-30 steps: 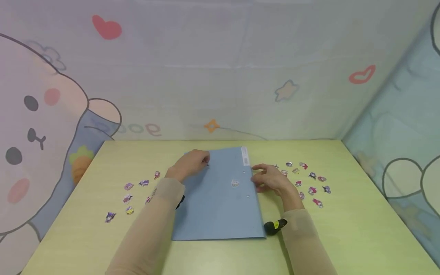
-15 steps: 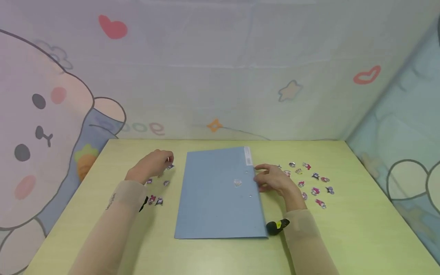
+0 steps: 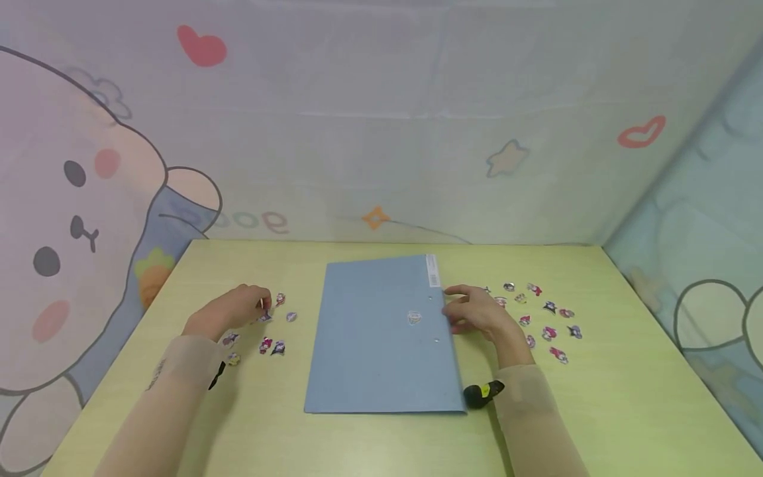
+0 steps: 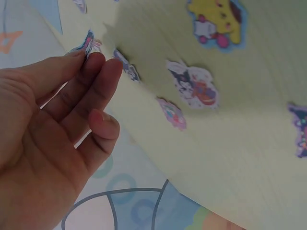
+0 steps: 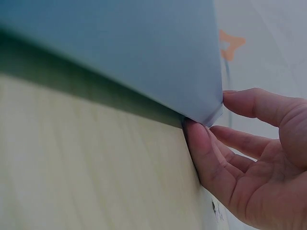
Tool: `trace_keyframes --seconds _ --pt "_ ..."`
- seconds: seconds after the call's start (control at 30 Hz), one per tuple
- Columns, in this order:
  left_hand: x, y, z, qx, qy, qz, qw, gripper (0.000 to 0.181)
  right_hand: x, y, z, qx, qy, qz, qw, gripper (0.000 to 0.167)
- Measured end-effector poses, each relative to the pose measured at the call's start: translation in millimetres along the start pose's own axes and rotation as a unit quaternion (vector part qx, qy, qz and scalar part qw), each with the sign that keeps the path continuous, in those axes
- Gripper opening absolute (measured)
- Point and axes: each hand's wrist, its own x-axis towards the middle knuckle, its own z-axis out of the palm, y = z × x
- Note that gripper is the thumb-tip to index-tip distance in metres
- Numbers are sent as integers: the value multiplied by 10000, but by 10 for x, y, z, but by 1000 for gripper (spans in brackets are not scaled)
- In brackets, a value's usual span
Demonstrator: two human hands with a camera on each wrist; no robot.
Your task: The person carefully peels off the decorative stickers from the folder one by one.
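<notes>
My left hand (image 3: 229, 311), over the left part of the table in the head view, pinches a small cartoon sticker (image 4: 88, 44) between thumb and fingertip. Several similar stickers, such as a yellow one (image 4: 218, 24) and a white one (image 4: 193, 86), lie around it. A blue file folder (image 3: 381, 358) lies mid-table, with a white label (image 3: 432, 271) near its upper right corner and a pale round sticker (image 3: 414, 318) on its face. At the folder's right edge rests my right hand (image 3: 477, 313). In the right wrist view its relaxed fingertips touch that edge.
More stickers, including a pink one (image 3: 558, 355), lie scattered right of the folder. A cloth backdrop (image 3: 381, 119) with cartoon prints stands behind the pale yellow table (image 3: 381, 444). A black strap piece (image 3: 483, 393) hangs at the right wrist.
My left hand has moved from above the folder to the left, then lower among the left stickers, carrying the pinched sticker. My right hand has stayed at the folder's edge.
</notes>
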Motion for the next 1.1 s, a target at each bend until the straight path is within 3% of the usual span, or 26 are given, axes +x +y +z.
trace_keyframes --seconds 0.33,0.63,0.87,1.1 --pt "-38 -73 142 14 -130 -283 9995 12 14 11 -1 104 -59 -39 9999 58" --pt "-19 -50 216 631 319 -48 9975 20 -1 14 14 81 -38 -58 9999 58" --pt "-47 -21 189 1154 460 -175 9921 21 3 5 4 22 -9 -72 10000 58" --pt "-26 -22 182 1305 540 -180 9898 20 8 31 -13 -18 52 -63 10000 57"
